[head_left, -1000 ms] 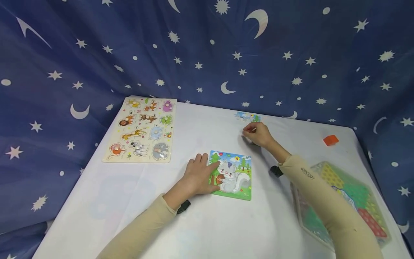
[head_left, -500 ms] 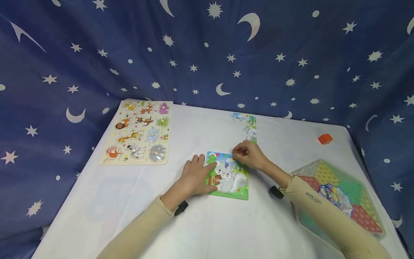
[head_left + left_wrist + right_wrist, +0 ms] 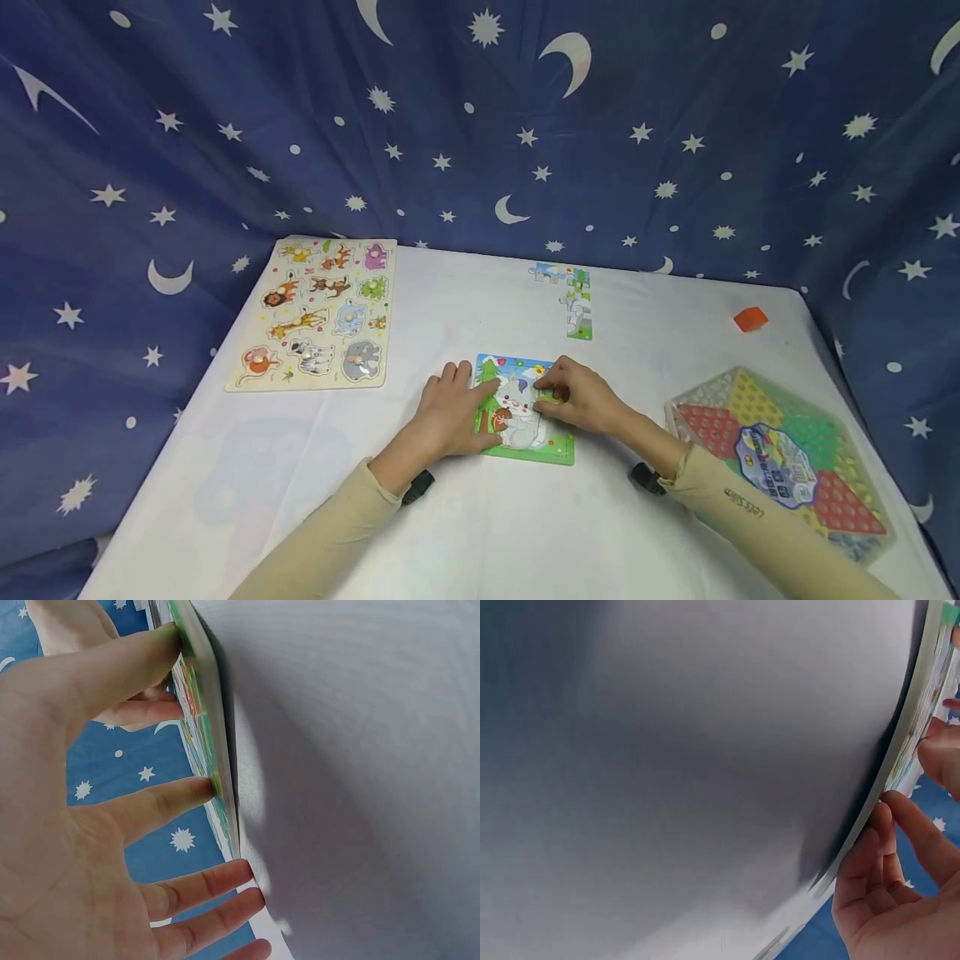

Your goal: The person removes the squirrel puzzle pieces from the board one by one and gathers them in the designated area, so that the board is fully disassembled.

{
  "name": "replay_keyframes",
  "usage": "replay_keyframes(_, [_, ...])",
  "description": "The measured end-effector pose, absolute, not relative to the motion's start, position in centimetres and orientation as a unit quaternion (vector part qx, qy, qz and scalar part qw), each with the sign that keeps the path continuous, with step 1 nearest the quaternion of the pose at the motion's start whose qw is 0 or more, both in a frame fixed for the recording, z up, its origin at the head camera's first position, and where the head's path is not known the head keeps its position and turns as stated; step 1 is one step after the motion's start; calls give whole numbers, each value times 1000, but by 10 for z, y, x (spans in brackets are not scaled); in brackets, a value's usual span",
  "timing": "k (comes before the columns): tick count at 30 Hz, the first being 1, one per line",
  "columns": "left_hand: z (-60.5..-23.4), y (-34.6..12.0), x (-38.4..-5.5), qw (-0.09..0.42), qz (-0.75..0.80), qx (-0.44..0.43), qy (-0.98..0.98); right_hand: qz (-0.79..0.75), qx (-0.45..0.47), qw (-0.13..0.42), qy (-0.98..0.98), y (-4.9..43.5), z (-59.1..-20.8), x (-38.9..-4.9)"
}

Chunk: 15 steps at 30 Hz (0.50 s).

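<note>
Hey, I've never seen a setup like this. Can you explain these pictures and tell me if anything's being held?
There's no machine here, just a person's bare left hand and right hand, with beige sleeves. The wide picture comes from a camera worn on the head, looking forward and down; the two tilted close-ups come from cameras worn on each wrist. On the white table, under the hands, lies a squirrel puzzle, with more puzzle pieces beyond it. An animal board lies to the left, a hexagonal box and an orange block to the right. Behind hangs a starry blue cloth. Some of the left hand's fingers touch the puzzle's left side; the right hand's fingers bend over its right side. Whether they pinch a separate piece, I can't tell.
</note>
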<state>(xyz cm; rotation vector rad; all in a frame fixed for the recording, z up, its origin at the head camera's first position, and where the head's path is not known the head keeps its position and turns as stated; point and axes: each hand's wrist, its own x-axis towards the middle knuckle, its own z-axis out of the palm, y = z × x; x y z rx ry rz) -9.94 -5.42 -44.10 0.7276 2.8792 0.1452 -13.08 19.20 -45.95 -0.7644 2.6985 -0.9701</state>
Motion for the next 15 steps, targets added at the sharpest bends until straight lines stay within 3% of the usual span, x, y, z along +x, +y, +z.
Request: replay_keyframes(15, [-441, -56, -99, 86, 64, 245, 964, -309, -243, 69, 917, 185, -462, -119])
